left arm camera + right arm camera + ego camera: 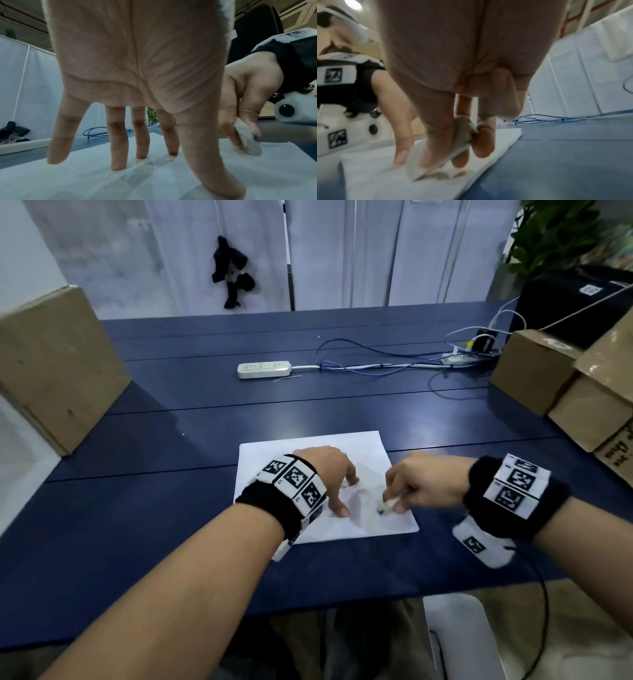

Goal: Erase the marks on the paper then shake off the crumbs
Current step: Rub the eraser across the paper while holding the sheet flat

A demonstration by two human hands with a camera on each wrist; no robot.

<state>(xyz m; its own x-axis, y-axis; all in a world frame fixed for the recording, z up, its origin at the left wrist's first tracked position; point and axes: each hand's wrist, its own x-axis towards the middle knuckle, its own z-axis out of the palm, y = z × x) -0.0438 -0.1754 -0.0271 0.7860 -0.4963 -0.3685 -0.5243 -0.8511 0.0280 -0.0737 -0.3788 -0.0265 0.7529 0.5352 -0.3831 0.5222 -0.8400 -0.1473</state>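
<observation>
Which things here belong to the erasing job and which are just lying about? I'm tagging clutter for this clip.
In use:
paper, pinned flat by the left hand
eraser, pinched in the right hand, its tip on the sheet

Lying about:
power strip
blue cables
cardboard boxes at the table's sides

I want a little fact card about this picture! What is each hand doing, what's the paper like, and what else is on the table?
left hand: fingers spread and straight, tips pressing the paper down
right hand: pinches the eraser, its end on the paper
eraser: whitish, smudged grey
paper: white sheet lying on the table, rumpled between the hands
marks: too faint to make out
table: dark blue
power strip: white, far side, with cables running right
cardboard boxes: at the left and right edges
</observation>
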